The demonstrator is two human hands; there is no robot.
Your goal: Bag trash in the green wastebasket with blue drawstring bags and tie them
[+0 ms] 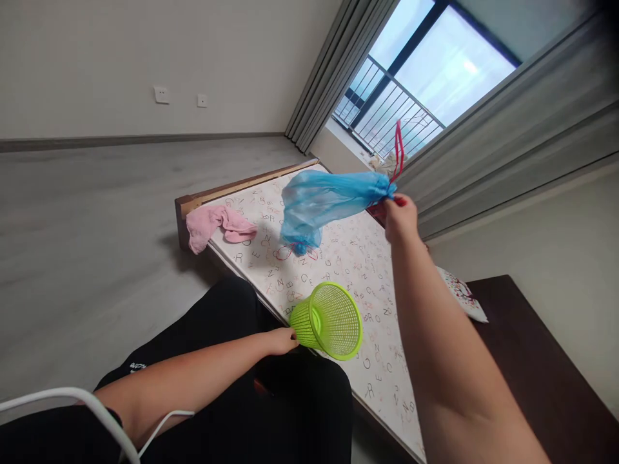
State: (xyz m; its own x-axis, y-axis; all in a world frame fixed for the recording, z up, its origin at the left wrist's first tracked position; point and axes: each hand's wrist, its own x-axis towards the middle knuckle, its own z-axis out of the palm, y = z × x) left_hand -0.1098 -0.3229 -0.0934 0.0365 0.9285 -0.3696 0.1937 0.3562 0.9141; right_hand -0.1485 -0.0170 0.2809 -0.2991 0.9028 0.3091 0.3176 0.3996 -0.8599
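My left hand is closed on the base of a lime-green mesh wastebasket, which is tilted so that its mouth faces right. The inside of the basket shows bare mesh. Up and to the right, my right hand grips the gathered top of a blue translucent drawstring trash bag. The bag stretches leftward from the hand and sags over the bed, and its red drawstring loops upward. Below the bag, a blue bunched piece with red loops shows against the mattress; whether it joins the bag I cannot tell.
A letter-printed mattress lies on a wooden bed frame. A pink cloth hangs over its near left corner. At right are a patterned pillow and a dark headboard. Grey curtains flank the window. A white cable crosses lower left.
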